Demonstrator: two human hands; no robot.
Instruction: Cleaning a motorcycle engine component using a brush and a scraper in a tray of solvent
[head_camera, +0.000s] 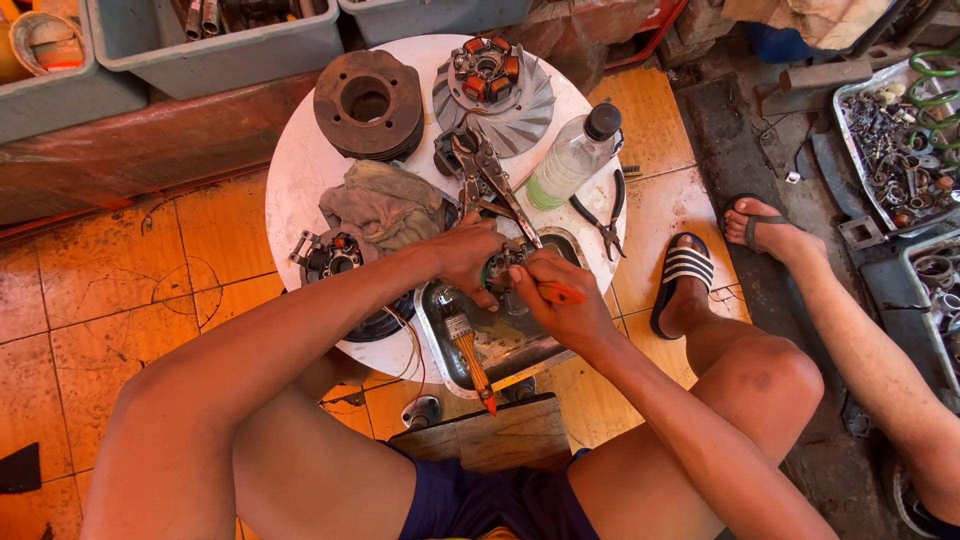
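Left hand (465, 262) curled around a small dark stator part (507, 262) with copper windings, held over a dented metal tray (440, 335) at the near edge of the round white worktop (295, 165). Right hand (560, 300) closed on an orange-handled tool (560, 293), tip against that part. In the tray, a bristle brush (470, 355) with a red handle. Behind: crumpled grey rag (385, 205), rusty finned cylinder (368, 103), silvery finned flywheel (495, 95), clear plastic bottle (570, 160), black-handled pliers (607, 212).

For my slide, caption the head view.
Left hand steadies a small engine part over a metal tray; right hand works it.
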